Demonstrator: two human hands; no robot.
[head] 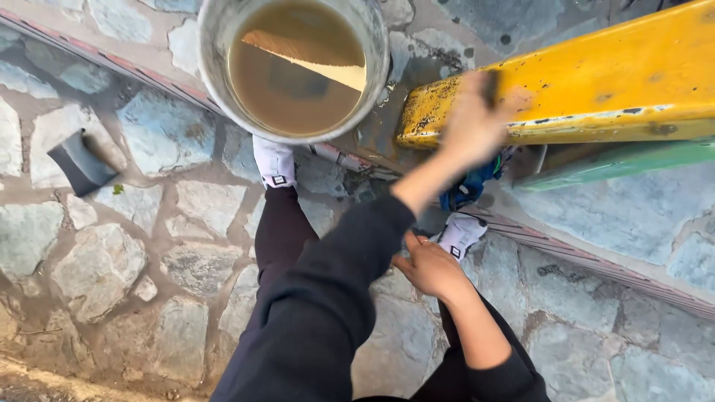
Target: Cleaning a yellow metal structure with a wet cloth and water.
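Note:
My left hand [473,126] reaches out in a black sleeve and presses a small dark pad [491,85] against the chipped end of a yellow painted beam [596,82]. The hand is blurred. My right hand [430,266] rests low on my right leg, close to my white shoe [462,232], with nothing visible in it. Its fingertips are partly hidden behind my left sleeve.
A metal bucket [216,82] of muddy brown water stands just beyond my other white shoe [274,162]. A green bar [633,156] runs under the yellow beam, with blue cloth [471,186] below its end. A dark grey piece [78,162] lies on the stone paving [104,268] at left.

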